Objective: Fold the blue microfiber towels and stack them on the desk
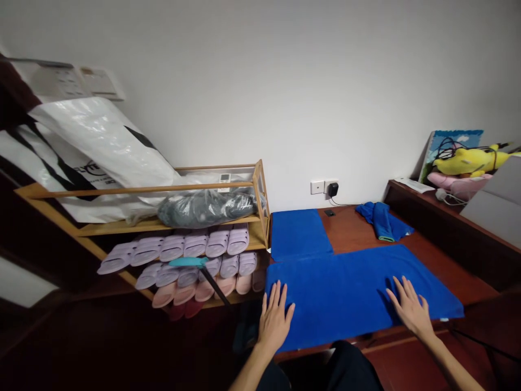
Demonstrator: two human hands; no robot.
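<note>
A large blue cloth [342,293] lies spread over the front of the reddish-brown table [345,231]. My left hand [275,317] is at the cloth's left edge, fingers apart, holding nothing. Over the right part of the same cloth is my right hand [411,308], also with spread fingers and nothing in them. Behind the large cloth, a smaller blue cloth [301,233] lies flat at the table's back left. A crumpled blue cloth [382,221] with a green edge rests at the back right.
Left of the table stands a wooden rack [260,228] with slippers [195,243] and plastic-wrapped bags. A small dark object [329,213] lies near the wall socket [317,187]. A raised ledge [448,217] on the right carries a yellow plush toy [468,162].
</note>
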